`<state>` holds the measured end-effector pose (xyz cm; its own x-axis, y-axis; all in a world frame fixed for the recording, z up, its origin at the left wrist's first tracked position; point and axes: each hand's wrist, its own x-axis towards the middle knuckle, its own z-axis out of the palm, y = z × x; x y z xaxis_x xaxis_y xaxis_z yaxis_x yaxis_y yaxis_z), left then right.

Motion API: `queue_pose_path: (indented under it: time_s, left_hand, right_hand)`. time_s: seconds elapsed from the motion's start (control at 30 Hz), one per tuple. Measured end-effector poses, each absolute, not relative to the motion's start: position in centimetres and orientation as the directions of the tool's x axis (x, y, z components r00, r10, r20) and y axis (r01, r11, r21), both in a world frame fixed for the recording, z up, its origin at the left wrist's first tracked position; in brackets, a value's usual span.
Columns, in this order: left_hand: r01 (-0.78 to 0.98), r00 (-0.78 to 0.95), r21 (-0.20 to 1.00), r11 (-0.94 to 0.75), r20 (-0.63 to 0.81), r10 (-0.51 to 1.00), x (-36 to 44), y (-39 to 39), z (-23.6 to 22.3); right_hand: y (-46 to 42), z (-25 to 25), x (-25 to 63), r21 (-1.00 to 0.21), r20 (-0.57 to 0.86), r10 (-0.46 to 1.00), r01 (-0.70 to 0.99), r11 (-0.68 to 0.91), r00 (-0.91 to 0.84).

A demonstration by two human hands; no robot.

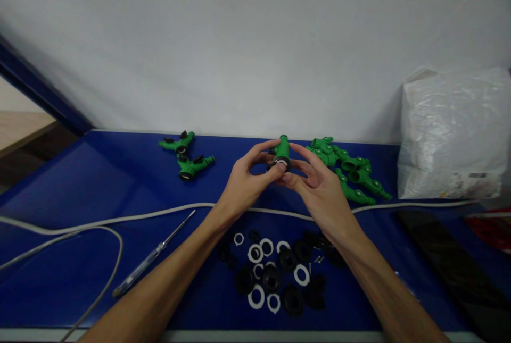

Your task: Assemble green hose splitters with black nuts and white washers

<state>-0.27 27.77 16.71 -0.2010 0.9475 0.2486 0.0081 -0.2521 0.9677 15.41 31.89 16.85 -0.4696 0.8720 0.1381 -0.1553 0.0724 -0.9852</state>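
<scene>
Between both hands, raised over the back half of the blue table, is a green hose splitter (282,147) with a black collar at its lower end. My left hand (254,170) grips it from the left, the thumb on the collar. From the right, my right hand (313,175) holds the same piece with fingertips and thumb. White rings (256,297) and black caps (293,300) lie loose below the hands. Two green splitters with black parts (194,166) rest to the left. A heap of green splitter bodies (355,170) lies to the right.
A pale cable (151,214) runs across the table, passing under my arms. A clear-handled screwdriver (147,260) lies at left. On the right stand a plastic-wrapped package (451,135) and a dark flat object (447,263). Small screws (318,259) lie near the caps. A white wall closes the back.
</scene>
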Motion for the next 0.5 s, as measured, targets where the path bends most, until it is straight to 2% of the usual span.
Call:
queue_pose_path:
  time_s: [0.5]
  left_hand:
    - [0.023,-0.212,0.966,-0.256,0.255,0.943,-0.27,27.90,16.41]
  right_hand:
    - [31.86,16.65,15.21,-0.982,0.144,0.877,-0.172,0.072,-0.459]
